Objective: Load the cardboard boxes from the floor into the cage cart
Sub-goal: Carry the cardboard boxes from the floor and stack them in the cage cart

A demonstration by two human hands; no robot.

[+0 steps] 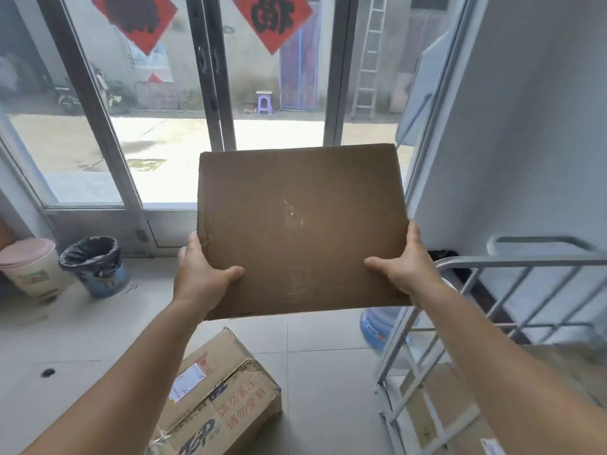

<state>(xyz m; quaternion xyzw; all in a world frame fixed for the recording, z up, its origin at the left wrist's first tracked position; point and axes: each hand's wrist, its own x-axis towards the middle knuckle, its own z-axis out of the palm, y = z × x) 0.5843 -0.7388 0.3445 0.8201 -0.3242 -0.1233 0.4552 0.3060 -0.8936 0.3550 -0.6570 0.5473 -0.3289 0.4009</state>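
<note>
Cage cart (460, 326), right of the fingers, holds cardboard. Left hand (200, 277) and right hand (405, 274) clasp a plain box (300, 224); below it, a printed box (223, 399).

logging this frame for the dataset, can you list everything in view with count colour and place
held cardboard box: 1, plain brown, raised in the centre
printed cardboard box: 1, brown with red print, on the floor below the held one
cage cart: 1, grey metal, right, cardboard inside
water jug: 1, blue, floor behind the cart
lined bin: 1, blue with black bag, floor left
lidded bin: 1, cream with pink lid, far left
red paper decorations: 2, on the door glass
stool: 1, purple, outside
ladder: 1, grey, outside
left hand: 1, grips the box's left edge
right hand: 1, grips its right edge
</note>
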